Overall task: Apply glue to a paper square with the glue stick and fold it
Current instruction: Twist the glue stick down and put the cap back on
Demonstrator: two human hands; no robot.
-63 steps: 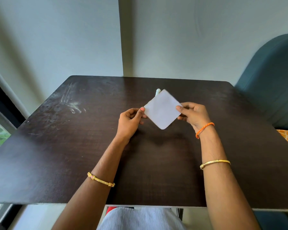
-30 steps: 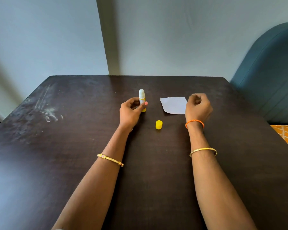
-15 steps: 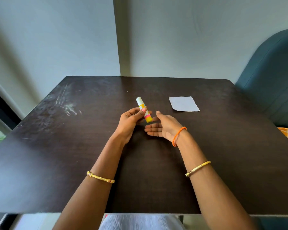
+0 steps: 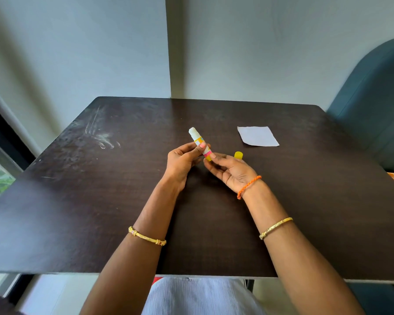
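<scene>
The left hand (image 4: 183, 160) is gripping the uncapped glue stick (image 4: 200, 143) around its middle, fingers (image 4: 199, 149) clenched on the tube, which is tilting up and away with its white glue end raised above the dark bench (image 4: 100, 201). The right hand (image 4: 231, 170) is pinching the stick's lower end between thumb and fingertips. The yellow cap (image 4: 238, 155) is standing just beyond the right hand, and the paper square (image 4: 257, 136) is lying flat farther back on the right, untouched.
</scene>
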